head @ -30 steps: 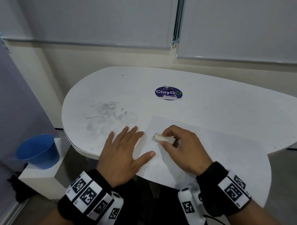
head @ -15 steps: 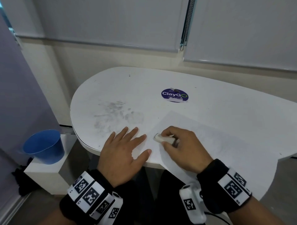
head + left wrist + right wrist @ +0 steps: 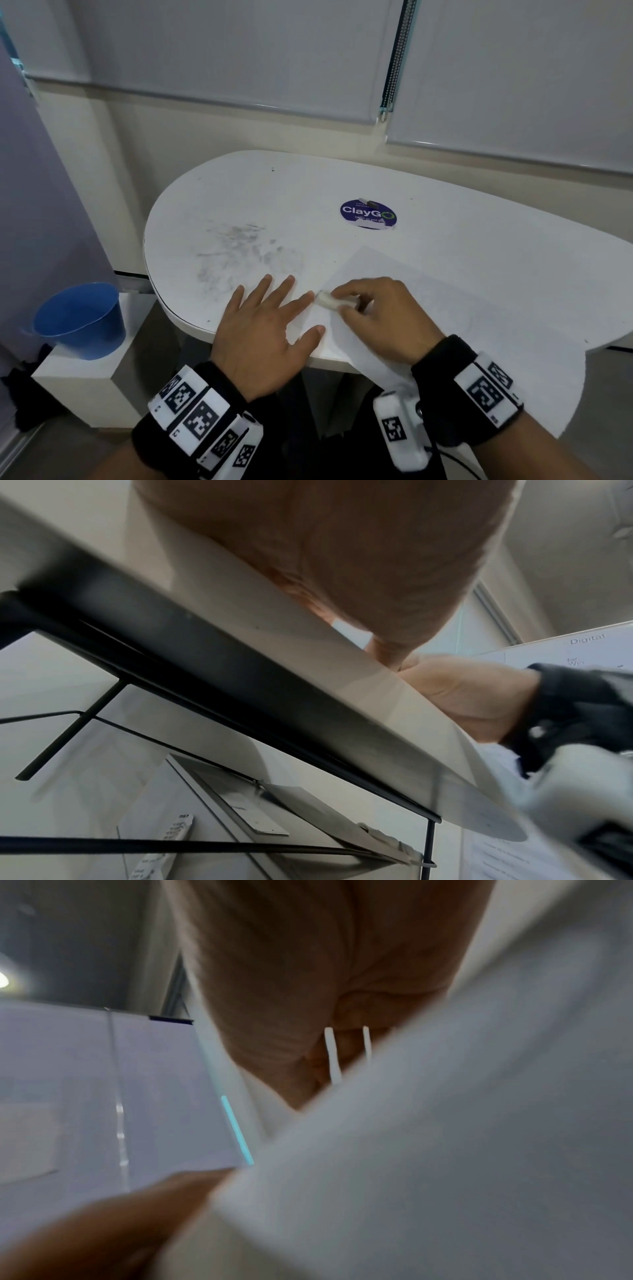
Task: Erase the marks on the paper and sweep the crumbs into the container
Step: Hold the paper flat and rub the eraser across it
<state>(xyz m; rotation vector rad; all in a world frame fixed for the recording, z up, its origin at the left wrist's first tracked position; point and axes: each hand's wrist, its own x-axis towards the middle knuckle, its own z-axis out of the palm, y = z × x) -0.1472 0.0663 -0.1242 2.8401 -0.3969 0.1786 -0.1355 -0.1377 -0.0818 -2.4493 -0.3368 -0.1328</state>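
A white sheet of paper [image 3: 462, 329] lies on the white table [image 3: 342, 185] and hangs over its near edge. My left hand [image 3: 270, 329] lies flat with spread fingers on the paper's left edge and the tabletop. My right hand [image 3: 373, 315] pinches a white eraser [image 3: 330, 299] and holds it on the paper's left part. Faint pencil marks show on the paper to the right of that hand. In the left wrist view my palm [image 3: 342, 547] rests on the table edge, and the right hand [image 3: 472, 693] shows beyond it. The right wrist view is blurred, showing paper [image 3: 445, 1123] and curled fingers [image 3: 308, 988].
A blue bucket [image 3: 80, 318] stands on a low white box [image 3: 85, 383] to the left, below the table. Grey smudges [image 3: 239, 250] mark the tabletop's left part. A round purple sticker [image 3: 368, 214] sits farther back. Window blinds hang behind the table.
The view has shifted, so the table sits farther right in frame. My right hand and eraser have moved slightly left toward the left hand's fingertips. The left hand stays flat.
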